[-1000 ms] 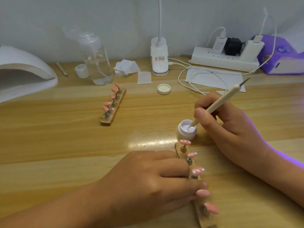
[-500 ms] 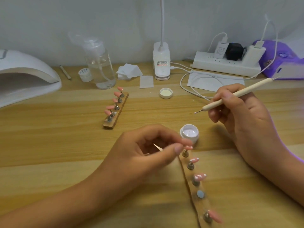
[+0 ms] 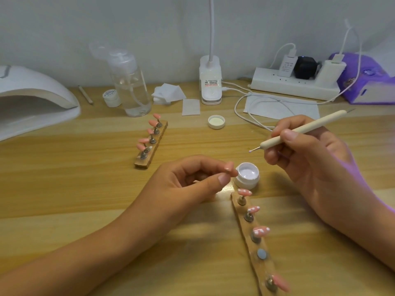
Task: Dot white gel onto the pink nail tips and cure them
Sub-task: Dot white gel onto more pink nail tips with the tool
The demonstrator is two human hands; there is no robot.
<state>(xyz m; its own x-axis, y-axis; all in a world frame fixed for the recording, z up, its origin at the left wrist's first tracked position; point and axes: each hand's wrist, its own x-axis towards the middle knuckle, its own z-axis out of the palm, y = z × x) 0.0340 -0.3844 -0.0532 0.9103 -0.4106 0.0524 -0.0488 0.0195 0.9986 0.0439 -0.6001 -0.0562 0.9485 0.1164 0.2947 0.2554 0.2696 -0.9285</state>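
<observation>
1. The step in hand, as I read it, is dotting. The left hand (image 3: 188, 189) pinches one pink nail tip (image 3: 229, 167) between thumb and forefinger. It holds the tip clear of the bench (image 3: 64, 178) at centre frame, just left of the open gel pot (image 3: 248, 175).
2. The right hand (image 3: 310, 159) grips the dotting tool (image 3: 299, 130) like a pen, at centre right. The tool's metal point carries a small white bead and hangs above the pot, apart from the pinched tip.
3. The near holder strip (image 3: 254, 244) runs from the pot toward the lower right.
   - Its three dotted tips (image 3: 261, 230) sit at the upper end.
   - The fourth base (image 3: 261, 254) is bare (I take it as the seat of the pinched tip).
   - The lowest tip (image 3: 280, 283) looks plain, though it is blurred.
4. A second holder strip (image 3: 152, 144), left of centre, carries five pink tips with no dots that I can make out.
5. The next move, I judge, is to touch the bead lightly to the pinched tip. The left hand should keep steady so the dots come out round and unsmeared, and the tool can reload from the pot as needed.
6. Curing is not yet begun. The white curing lamp (image 3: 36, 99) sits at upper left, well apart from both strips.
</observation>
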